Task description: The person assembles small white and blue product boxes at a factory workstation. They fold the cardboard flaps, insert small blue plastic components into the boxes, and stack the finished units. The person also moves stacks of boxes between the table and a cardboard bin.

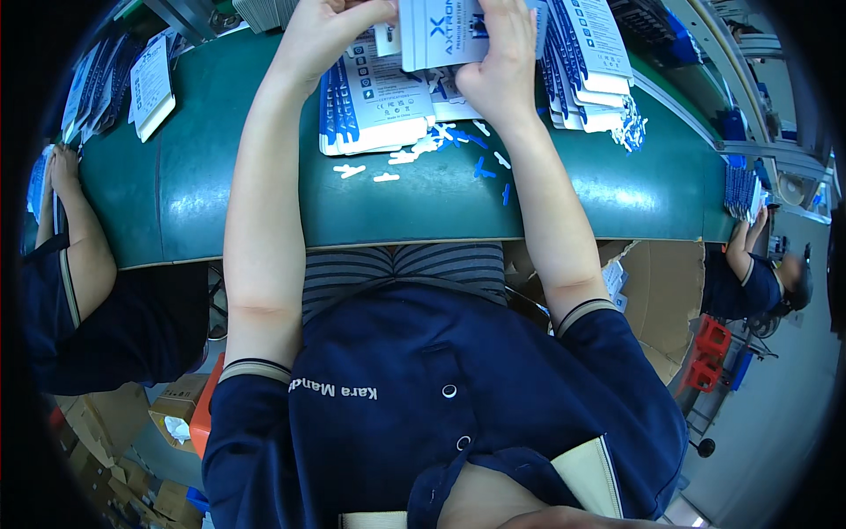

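At the top edge, my right hand (504, 70) is wrapped round the right side of a blue-and-white printed packaging card (445, 40), apparently several together. My left hand (330, 31) is closed at the card's left edge, thumb pointing right; the frame's top cuts off part of it, and what its fingers pinch is unclear. Just below its thumb shows a small white piece (387, 40). Underneath lies a stack of similar printed cards (379, 106). Small white and blue punched-out scraps (432, 141) are scattered in front of that stack on the green table (388, 212).
Another card stack (595, 62) stands to the right, blue-white scraps (630, 128) at its corner. More cards (152, 93) lie at the left. Co-workers' hands (63, 172) are at the far left and far right. An open cardboard box (656, 295) sits below the table edge.
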The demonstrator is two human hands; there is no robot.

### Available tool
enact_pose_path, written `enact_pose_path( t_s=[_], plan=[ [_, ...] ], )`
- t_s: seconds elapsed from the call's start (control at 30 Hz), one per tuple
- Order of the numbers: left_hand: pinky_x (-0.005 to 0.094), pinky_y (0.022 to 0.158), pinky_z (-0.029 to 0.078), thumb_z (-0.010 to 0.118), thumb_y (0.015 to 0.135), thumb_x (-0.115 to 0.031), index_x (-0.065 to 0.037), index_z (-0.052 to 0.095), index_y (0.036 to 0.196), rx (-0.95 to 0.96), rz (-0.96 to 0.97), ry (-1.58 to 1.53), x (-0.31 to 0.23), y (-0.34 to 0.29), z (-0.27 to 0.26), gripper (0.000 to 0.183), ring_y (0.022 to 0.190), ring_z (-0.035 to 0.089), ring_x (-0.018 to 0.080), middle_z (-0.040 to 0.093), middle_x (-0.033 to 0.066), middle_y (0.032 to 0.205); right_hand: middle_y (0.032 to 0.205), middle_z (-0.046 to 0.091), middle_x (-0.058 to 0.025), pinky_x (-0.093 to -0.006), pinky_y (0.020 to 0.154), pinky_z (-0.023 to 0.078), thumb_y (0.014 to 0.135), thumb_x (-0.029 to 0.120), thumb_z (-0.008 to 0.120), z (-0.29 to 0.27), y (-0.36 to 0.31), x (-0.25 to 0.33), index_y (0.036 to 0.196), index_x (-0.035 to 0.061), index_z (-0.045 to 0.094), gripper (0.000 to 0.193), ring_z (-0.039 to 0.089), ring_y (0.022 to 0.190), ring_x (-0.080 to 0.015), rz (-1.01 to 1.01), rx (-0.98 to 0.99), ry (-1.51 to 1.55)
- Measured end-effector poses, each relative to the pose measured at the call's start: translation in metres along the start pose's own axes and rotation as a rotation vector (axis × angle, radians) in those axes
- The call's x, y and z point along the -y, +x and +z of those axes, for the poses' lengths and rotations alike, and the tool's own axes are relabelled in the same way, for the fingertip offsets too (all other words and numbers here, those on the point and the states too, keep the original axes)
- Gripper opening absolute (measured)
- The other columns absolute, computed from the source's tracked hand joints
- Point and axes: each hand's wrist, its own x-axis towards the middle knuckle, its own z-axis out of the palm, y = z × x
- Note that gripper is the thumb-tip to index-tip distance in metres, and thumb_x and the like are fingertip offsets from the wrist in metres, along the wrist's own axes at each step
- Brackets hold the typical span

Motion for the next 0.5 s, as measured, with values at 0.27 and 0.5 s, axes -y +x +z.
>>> enact_pose_path(
  t_s=[0.27, 0.5],
  plan=[
    [0.0306, 0.084, 0.049, 0.056, 0.092, -0.008, 0.008, 0.067, 0.095, -0.485, 0.471, 0.259, -0.04, -0.056, 0.013, 0.02, 0.086, 0.064, 0.0178, 0.069, 0.0134, 0.088, 0.137, 0.045, -0.0183, -0.0489, 0.113, 0.024, 0.058, -0.012, 0.053, 0.002, -0.005, 0.002, 0.135, 0.0029, 0.043, 0.079, 0.033, 0.136, -0.0397, -0.023, 0.054, 0.063],
    [0.0455, 0.065, 0.053, 0.048, 0.092, -0.019, -0.014, 0.045, 0.12, 0.109, 0.767, 0.705, -0.182, -0.167, 0.04, 0.029, 0.064, 0.06, 0.0253, 0.06, 0.0145, 0.079, 0.139, 0.043, -0.0191, -0.0497, 0.113, 0.022, 0.058, -0.011, 0.051, 0.003, -0.008, 0.01, 0.136, 0.0027, 0.041, 0.081, 0.032, 0.136, -0.0401, -0.012, 0.052, 0.12]
  ],
)
